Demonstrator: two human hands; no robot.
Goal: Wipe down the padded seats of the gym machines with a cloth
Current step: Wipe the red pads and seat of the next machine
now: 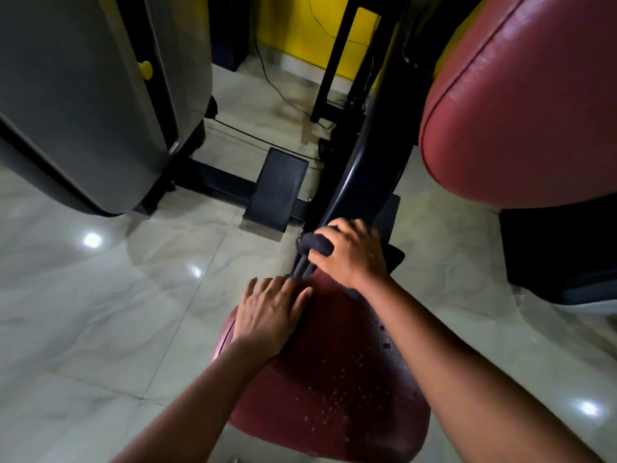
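At 10 o'clock a grey shroud (83,95) fills the upper left corner, with a small yellow knob (146,69) on its right edge. Below it, from 9 to 7 o'clock, the pale tiled floor (83,295) shines with spots of reflected light. Near the centre, a little toward 12 o'clock, a black footplate (277,188) stands tilted on the machine's base bar. Beyond it a thin cable (277,91) runs over the floor toward the yellow wall (293,25) at 12 o'clock. Just below the centre the left hand (270,312) lies flat, fingers straight and spread, palm down on the far left corner of the seat (334,379). The seat, dark red and padded, sits at 6 o'clock; small pale specks dot its surface. At its far edge, at 12 o'clock from the left hand, the cloth (314,247) shows as a dark bunched roll. The right hand (354,252) has its fingers curled round the cloth and holds it against the foot of the black post (360,145), where the post meets the seat. The post rises from there toward 1 o'clock. At 2 o'clock a large red pad (517,111) with a dark seam fills the upper right corner, well apart from both hands.
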